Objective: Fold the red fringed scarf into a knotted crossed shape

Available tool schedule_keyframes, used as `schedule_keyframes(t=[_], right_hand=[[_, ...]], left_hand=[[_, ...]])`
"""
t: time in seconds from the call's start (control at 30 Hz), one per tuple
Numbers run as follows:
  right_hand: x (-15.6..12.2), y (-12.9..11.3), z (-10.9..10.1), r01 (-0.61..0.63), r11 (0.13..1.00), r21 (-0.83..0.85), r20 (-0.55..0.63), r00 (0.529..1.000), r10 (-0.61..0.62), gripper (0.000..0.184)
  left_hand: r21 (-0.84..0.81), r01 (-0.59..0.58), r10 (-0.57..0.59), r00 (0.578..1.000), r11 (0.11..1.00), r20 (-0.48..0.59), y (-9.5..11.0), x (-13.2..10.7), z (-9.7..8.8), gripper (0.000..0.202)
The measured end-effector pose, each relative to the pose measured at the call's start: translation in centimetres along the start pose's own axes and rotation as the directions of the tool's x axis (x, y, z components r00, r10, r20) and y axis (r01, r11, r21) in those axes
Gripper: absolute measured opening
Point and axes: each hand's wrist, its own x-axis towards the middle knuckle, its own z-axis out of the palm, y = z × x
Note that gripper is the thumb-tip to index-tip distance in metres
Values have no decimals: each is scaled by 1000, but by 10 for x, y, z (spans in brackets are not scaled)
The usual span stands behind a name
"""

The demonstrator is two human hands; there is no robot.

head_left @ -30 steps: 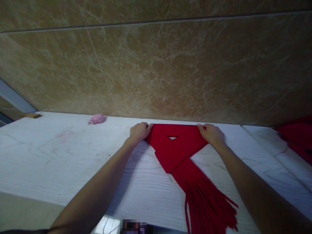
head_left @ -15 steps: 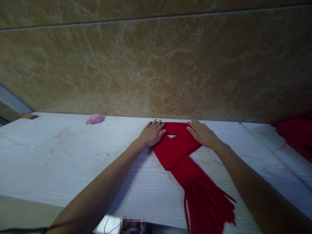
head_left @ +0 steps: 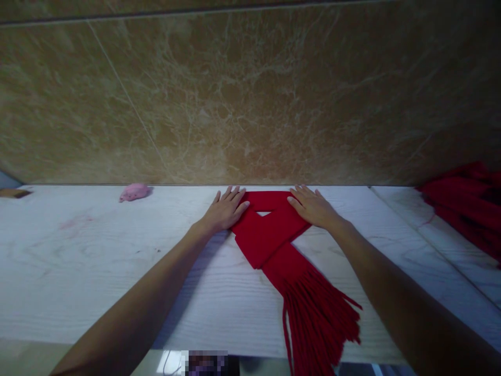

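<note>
From where I stand, both hands lie palm down on the red scarf (head_left: 260,237), which is spread over the pale desk (head_left: 97,261) between them and toward the person. The left hand (head_left: 225,211) covers the scarf's left upper corner, its fingers a little apart and laid flat, pinching nothing; the right hand (head_left: 313,206) covers the opposite corner in the same loose, spread manner. So the grip on either side is a press rather than a hold, probably to keep the two turned corners flat and level with each other. A straight band of cloth runs from hand to hand, and on its near side the two lengths cross, leaving a small gap where the desk shows through. The fringe (head_left: 313,313) trails from the crossing toward the person, slanting to the right hand's side, and its longest strands seem to pass the desk's near edge. Just beyond the fingertips rises the marbled wall (head_left: 250,104), so the scarf's far edge sits close to it. Out beyond the left hand, near the wall, is a small pink object (head_left: 135,192), and farther that way a brown piece (head_left: 13,193); well past the right hand lies a heap of red cloth (head_left: 465,198), perhaps put there to leave working room.
</note>
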Motion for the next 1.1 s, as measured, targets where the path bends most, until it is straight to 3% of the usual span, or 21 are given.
schedule_keyframes(t=[0.07,0.17,0.27,0.4,0.63,0.87,1.1], right_hand=[[-2,-2,-2,4,1000,8,-8,1000,-4,68],[-4,-6,-5,7,1000,26,-30,1000,-6,66],[-6,-9,-8,-6,999,38,-52,999,8,64],[-8,-12,-10,-12,999,45,-49,999,15,62],[-8,-12,-10,-2,997,75,-64,998,7,63],[-6,-8,-8,19,995,99,-50,999,-14,63],[-1,1,-5,36,986,165,-39,999,-30,65]], left_hand=[[26,-27,29,997,999,-67,14,-7,-9,61],[54,-120,128,979,991,-156,52,-26,-26,44],[62,-241,246,963,969,-106,94,-51,-33,31],[186,-309,317,948,933,-16,126,-77,-26,41],[297,-245,278,958,923,-74,127,-78,-5,52],[146,-255,269,960,956,-82,108,-67,20,57],[89,-306,317,935,948,-158,103,-70,27,54]])
